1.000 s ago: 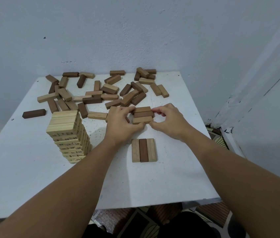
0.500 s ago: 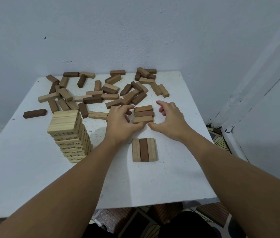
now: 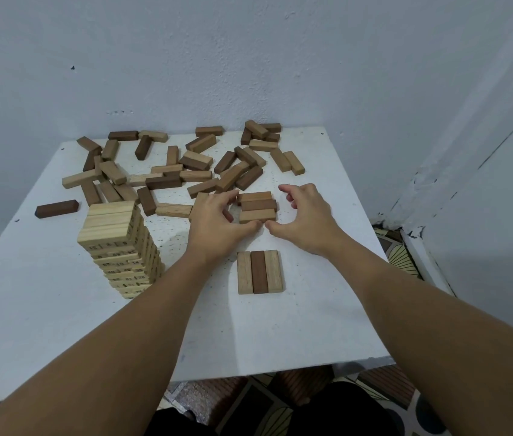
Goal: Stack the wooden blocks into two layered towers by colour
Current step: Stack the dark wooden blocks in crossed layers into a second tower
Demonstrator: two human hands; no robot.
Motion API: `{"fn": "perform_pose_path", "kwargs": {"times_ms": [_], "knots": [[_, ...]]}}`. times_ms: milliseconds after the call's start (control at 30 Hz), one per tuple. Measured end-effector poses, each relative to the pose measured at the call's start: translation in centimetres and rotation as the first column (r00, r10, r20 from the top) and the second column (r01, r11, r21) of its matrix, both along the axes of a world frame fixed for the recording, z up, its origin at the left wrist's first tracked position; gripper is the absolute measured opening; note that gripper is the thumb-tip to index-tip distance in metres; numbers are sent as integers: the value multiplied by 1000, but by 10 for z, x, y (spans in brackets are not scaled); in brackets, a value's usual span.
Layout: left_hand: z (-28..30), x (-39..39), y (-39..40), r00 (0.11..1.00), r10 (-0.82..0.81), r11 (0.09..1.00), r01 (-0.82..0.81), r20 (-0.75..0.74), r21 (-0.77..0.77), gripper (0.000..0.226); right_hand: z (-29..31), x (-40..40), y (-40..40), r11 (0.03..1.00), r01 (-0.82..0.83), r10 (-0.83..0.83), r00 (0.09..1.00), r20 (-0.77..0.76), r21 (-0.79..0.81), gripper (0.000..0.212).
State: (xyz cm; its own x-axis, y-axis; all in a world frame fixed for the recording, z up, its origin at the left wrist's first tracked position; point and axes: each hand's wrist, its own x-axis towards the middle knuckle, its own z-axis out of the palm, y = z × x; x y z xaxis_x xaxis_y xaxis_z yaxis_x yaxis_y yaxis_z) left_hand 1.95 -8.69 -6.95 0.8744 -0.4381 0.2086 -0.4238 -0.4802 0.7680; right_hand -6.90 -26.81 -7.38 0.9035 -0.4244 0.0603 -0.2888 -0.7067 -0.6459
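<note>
While flanking a row of three blocks [image 3: 257, 207] at mid-table — left hand [image 3: 217, 226] fingers loosely curled, fingertips touching the row's left end, thumb at its near edge; right hand [image 3: 307, 220] spread, fingers apart from the row, thumb near the near edge. Second row of three [image 3: 260, 272] flat, nearer. Pale tower [image 3: 120, 247] upright, left. Loose blocks [image 3: 167, 165] scattered far across white table [image 3: 60, 325].

Both forearms reach forward; left hand [image 3: 217, 220] and right hand [image 3: 307, 220] curl loosely, thumbs nearly meeting.
</note>
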Motion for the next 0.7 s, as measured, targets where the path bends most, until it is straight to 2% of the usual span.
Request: {"fn": "perform_pose_path", "kwargs": {"times_ms": [100,300,467,567,700], "knots": [[1,0,0,1000,-9,1000,9,-8,-1,79,0,-1,-1,1000,-13,13,1000,-22,16,74],[3,-3,1,1000,1,1000,-1,-19,-21,78,1,-6,2,998,54,-57,996,75,42,61],[3,-3,2,999,7,999,-9,-37,-50,76,-1,-7,3,999,44,-46,996,81,30,39],[3,-3,2,999,-5,998,3,-37,-63,74,0,-8,3,998,42,-46,995,90,40,37],[2,-2,1,999,-8,997,4,-46,-73,73,2,-6,3,998,44,-48,995,82,48,47]]}}
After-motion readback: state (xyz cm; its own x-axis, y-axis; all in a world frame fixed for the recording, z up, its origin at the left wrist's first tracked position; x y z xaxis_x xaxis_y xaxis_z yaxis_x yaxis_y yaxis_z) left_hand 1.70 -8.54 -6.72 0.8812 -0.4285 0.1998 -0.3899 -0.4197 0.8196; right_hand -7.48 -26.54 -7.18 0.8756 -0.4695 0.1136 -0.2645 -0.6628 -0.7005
